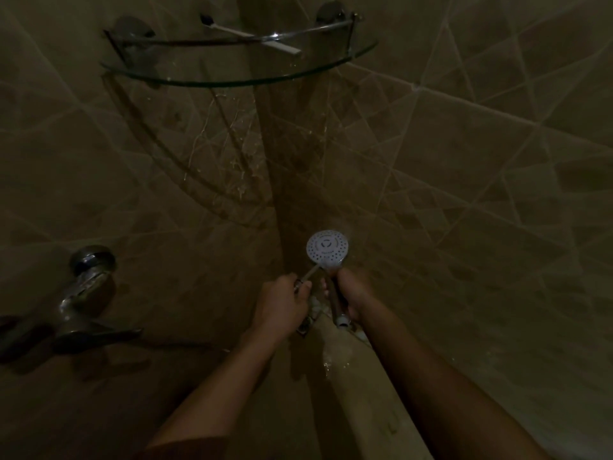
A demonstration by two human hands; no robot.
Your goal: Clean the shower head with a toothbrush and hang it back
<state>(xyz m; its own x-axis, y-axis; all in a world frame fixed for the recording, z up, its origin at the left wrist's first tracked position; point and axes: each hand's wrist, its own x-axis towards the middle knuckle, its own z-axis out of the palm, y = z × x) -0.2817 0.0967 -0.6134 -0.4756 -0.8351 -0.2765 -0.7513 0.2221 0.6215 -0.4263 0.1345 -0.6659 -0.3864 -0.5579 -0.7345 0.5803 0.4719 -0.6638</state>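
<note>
While our right hand (348, 293) grips the shower head (327, 250) by its handle, our left hand (282, 302) pinches the toothbrush (310, 273) against its near rim.

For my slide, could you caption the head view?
Left hand scrubs shower head with toothbrush; right hand holds it.

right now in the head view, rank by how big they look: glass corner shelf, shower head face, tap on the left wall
1. glass corner shelf
2. tap
3. shower head face

Only apparent size; the wide-angle lens and differing distances distort it.
</note>
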